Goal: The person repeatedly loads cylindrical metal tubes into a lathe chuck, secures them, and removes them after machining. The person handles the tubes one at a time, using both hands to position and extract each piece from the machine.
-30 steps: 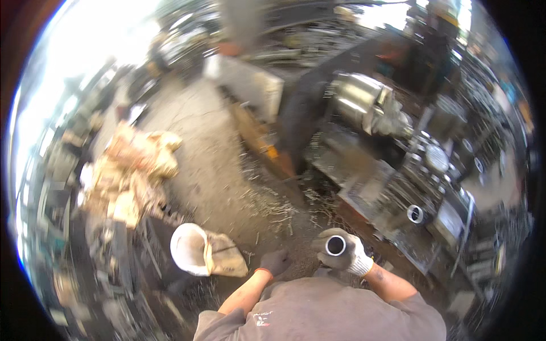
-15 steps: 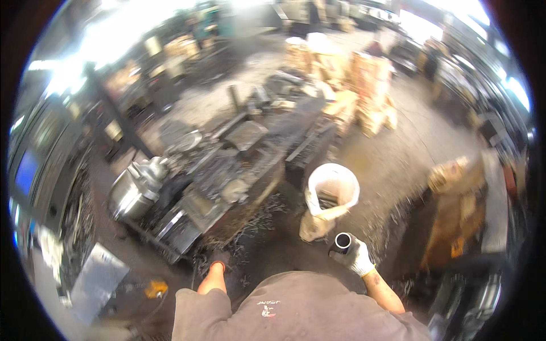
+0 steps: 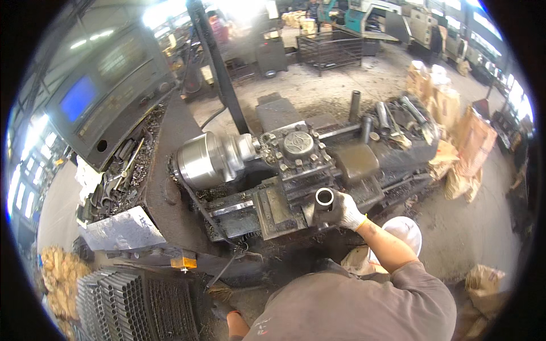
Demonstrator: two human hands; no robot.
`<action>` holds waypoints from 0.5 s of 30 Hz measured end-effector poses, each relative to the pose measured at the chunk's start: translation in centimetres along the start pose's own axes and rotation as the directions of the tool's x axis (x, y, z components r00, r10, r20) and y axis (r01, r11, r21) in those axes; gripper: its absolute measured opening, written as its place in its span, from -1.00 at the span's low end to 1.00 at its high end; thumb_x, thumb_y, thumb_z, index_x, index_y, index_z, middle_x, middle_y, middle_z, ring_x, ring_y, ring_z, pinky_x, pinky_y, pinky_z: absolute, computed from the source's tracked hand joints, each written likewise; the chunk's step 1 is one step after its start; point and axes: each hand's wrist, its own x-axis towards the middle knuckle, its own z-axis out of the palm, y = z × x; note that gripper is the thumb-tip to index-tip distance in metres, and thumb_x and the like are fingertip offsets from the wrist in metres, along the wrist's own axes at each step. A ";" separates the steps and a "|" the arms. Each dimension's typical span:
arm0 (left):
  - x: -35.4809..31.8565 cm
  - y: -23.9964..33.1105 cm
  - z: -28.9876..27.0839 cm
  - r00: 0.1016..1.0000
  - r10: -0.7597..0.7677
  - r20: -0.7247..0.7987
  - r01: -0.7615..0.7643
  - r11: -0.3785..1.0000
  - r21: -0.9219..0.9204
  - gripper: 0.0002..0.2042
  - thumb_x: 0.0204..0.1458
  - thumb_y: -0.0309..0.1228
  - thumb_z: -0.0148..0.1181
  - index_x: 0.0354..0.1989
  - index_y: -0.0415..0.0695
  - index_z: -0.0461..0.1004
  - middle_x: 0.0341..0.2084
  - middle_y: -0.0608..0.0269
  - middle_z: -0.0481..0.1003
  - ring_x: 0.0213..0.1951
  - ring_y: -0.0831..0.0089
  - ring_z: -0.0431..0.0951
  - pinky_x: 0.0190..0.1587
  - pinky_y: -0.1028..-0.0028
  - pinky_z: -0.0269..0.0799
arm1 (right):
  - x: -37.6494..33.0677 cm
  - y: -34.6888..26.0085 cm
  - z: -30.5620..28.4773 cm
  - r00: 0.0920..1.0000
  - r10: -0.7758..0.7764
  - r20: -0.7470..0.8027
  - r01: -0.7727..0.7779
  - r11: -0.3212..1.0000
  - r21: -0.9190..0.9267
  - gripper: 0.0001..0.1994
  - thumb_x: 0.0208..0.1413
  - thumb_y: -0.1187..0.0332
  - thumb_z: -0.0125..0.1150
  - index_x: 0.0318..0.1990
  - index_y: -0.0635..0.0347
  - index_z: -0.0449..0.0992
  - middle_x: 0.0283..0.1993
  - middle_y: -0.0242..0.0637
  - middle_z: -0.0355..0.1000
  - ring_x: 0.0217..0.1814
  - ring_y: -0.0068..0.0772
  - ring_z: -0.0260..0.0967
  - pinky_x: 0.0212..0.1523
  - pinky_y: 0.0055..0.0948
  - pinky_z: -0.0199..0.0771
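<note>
My right hand [image 3: 345,211], in a dirty white work glove with a yellow cuff, is wrapped round a short steel tube [image 3: 324,197]. The tube stands upright with its open end up, in front of the lathe's carriage. Low on the left is my left hand [image 3: 220,307] in a dark glove with an orange cuff, close to a thin metal lever [image 3: 223,271]; its fingers cannot be made out. Behind the tube sits a square tool post [image 3: 298,146] with bolts round its top. To its left, the shiny lathe chuck [image 3: 199,162] faces it.
Several stacked tubes [image 3: 108,298] lie at lower left, near an orange box [image 3: 183,263] on the machine's front. A white bucket [image 3: 408,230] stands beneath my right forearm. Loose tools and metal parts [image 3: 392,119] cover the lathe's right end. Brown paper sacks [image 3: 469,142] stand beyond.
My view has swung to the left, toward the lathe. My right hand has carried the tube from beside the bucket to the front of the carriage. My left hand stays low.
</note>
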 end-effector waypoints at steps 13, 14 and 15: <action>-2.7 21.1 -1.2 0.841 0.540 -0.015 -0.508 0.800 0.319 -0.61 0.32 -0.12 0.14 0.10 -0.18 0.54 -0.06 -0.18 0.62 0.03 -0.14 0.64 -0.01 0.05 0.55 | 17.9 -4.9 -11.3 0.792 -0.561 0.242 0.559 0.825 0.084 -0.74 -0.02 0.37 0.53 -0.13 0.13 0.76 -0.16 -0.08 0.70 -0.12 -0.02 0.69 -0.03 -0.18 0.69; -2.2 21.0 -1.3 0.813 0.579 0.058 -0.574 0.782 0.241 -0.63 0.32 -0.15 0.15 0.09 -0.19 0.54 -0.09 -0.16 0.63 0.01 -0.11 0.66 -0.02 0.06 0.55 | 20.5 -6.7 -10.5 0.728 -0.645 0.232 0.666 0.746 -0.014 -0.77 0.02 0.33 0.51 -0.14 0.11 0.76 -0.13 -0.10 0.70 -0.11 -0.01 0.68 -0.01 -0.18 0.68; -1.9 20.6 -1.3 0.804 0.565 0.185 -0.593 0.783 0.189 -0.64 0.31 -0.17 0.17 0.08 -0.20 0.55 -0.13 -0.15 0.65 -0.01 -0.09 0.67 -0.03 0.07 0.55 | 23.4 -8.5 -8.9 0.674 -0.680 0.290 0.727 0.679 -0.097 -0.78 0.13 0.19 0.47 -0.14 0.05 0.76 -0.07 -0.12 0.69 -0.10 -0.06 0.69 -0.08 -0.20 0.71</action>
